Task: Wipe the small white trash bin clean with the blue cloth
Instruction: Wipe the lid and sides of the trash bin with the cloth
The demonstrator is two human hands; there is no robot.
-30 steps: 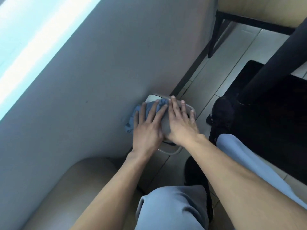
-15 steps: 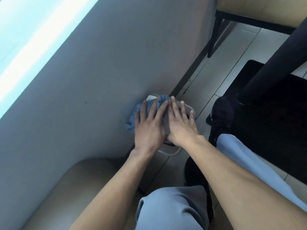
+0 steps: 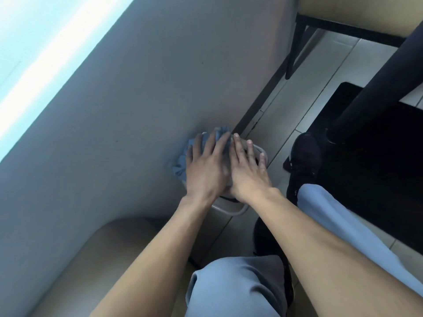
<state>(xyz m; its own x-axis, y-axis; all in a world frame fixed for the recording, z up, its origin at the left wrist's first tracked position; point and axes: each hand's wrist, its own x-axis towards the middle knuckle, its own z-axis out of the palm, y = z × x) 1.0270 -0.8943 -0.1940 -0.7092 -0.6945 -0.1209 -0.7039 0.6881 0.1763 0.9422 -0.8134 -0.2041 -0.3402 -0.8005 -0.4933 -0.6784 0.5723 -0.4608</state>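
Note:
The small white trash bin [image 3: 231,210] stands on the floor against the wall, and both hands hide most of its top. The blue cloth [image 3: 180,168] lies crumpled over the bin's left and far side. My left hand [image 3: 206,171] presses flat on the cloth with fingers spread, and it looks motion-blurred. My right hand [image 3: 248,177] rests flat on the lid beside it, its fingertips reaching the far right rim. The two hands touch side by side.
A grey wall [image 3: 137,99] with a dark skirting runs along the left. A beige cushioned seat [image 3: 103,259] sits at the lower left. My black shoes [image 3: 304,161] stand by a dark mat [image 3: 377,175], a black pillar [image 3: 377,88] and a chair leg [image 3: 294,46].
My left hand has slid the cloth a little farther away across the top of the bin. My right hand has stayed almost in place on the lid.

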